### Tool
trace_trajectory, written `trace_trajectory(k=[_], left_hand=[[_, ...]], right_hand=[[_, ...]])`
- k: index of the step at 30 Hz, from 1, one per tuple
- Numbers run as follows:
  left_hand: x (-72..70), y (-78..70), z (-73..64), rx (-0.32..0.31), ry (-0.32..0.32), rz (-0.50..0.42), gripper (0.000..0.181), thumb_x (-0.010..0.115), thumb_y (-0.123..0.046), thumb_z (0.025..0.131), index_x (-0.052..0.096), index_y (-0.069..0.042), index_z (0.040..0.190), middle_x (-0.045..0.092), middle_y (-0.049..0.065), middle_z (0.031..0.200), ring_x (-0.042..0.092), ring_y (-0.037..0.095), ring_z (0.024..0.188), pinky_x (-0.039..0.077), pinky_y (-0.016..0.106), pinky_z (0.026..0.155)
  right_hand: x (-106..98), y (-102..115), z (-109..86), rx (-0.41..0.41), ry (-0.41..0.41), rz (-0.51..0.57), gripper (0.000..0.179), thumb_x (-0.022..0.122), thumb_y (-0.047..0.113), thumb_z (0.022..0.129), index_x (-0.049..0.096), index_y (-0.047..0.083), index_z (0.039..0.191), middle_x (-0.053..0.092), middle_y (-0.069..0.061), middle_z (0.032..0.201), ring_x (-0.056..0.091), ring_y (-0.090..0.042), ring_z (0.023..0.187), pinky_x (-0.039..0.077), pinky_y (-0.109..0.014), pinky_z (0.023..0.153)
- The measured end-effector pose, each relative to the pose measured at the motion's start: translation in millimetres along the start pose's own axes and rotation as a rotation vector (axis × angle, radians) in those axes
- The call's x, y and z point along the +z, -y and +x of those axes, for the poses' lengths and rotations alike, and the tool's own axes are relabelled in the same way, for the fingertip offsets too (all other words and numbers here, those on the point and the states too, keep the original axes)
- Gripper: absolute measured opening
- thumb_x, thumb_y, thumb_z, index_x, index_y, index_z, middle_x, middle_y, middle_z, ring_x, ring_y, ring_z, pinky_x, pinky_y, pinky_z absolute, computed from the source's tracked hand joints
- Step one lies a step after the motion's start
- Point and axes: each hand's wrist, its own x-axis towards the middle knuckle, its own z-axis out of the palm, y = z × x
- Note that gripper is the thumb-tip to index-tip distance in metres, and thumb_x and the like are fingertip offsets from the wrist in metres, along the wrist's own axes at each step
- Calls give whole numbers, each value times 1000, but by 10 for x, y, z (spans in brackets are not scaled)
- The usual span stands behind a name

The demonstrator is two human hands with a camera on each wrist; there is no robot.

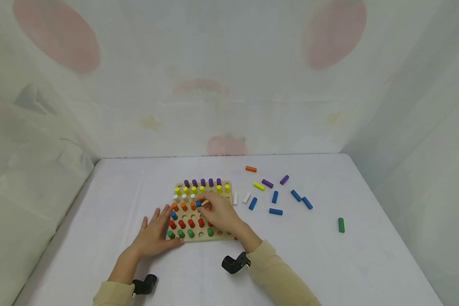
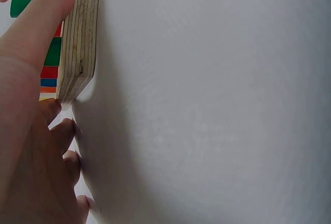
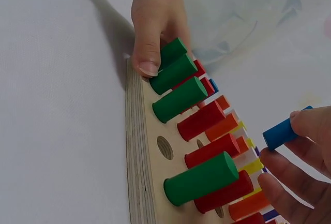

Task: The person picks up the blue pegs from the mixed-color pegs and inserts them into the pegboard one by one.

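A wooden pegboard [image 1: 195, 239] with colored pegs in rows lies on the table. My left hand [image 1: 151, 238] rests against its near left corner, thumb along the front edge and fingers spread by the left side. Over the board, my right hand [image 1: 222, 213] pinches a blue peg [image 3: 282, 132] between thumb and fingertips, tilted above the standing pegs in the right wrist view. One blue peg [image 1: 174, 215] stands at the left end of its row, between orange pegs [image 1: 184, 206] and red pegs [image 1: 181, 224]. A bare hole [image 3: 165, 147] shows among the green pegs [image 3: 180, 100].
Loose pegs lie right of the board: several blue ones [image 1: 276, 211], white ones [image 1: 246, 198], purple ones [image 1: 267, 183], a yellow one [image 1: 259, 186] and an orange one [image 1: 251, 169]. A green peg [image 1: 341, 225] lies farther right. White curtains enclose the table's back and sides.
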Motion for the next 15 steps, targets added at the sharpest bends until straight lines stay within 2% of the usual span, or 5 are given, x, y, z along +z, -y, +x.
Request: trace_trajectory(k=[4, 9, 15], left_hand=[[4, 13, 2, 4, 5, -5, 110, 66, -68, 66, 19, -11, 148, 19, 13, 153, 11, 42, 139, 1, 68, 103], [1, 13, 3, 6, 5, -5, 109, 66, -68, 66, 20, -12, 148, 20, 13, 153, 11, 43, 138, 2, 68, 103], [-3, 14, -4, 2, 5, -3, 109, 66, -67, 66, 20, -13, 148, 20, 13, 153, 11, 43, 139, 1, 69, 103]], right_hand=[[45, 19, 44, -12, 20, 14, 23, 60, 16, 89, 61, 12, 112, 61, 4, 107, 60, -5, 90, 51, -16, 76], [103, 47, 84, -14, 50, 10, 26, 60, 16, 89, 59, 12, 115, 61, 5, 107, 60, -4, 92, 47, -10, 75], [172, 69, 137, -11, 68, 15, 28, 60, 15, 89, 59, 14, 117, 61, 6, 109, 60, -4, 94, 49, -12, 77]])
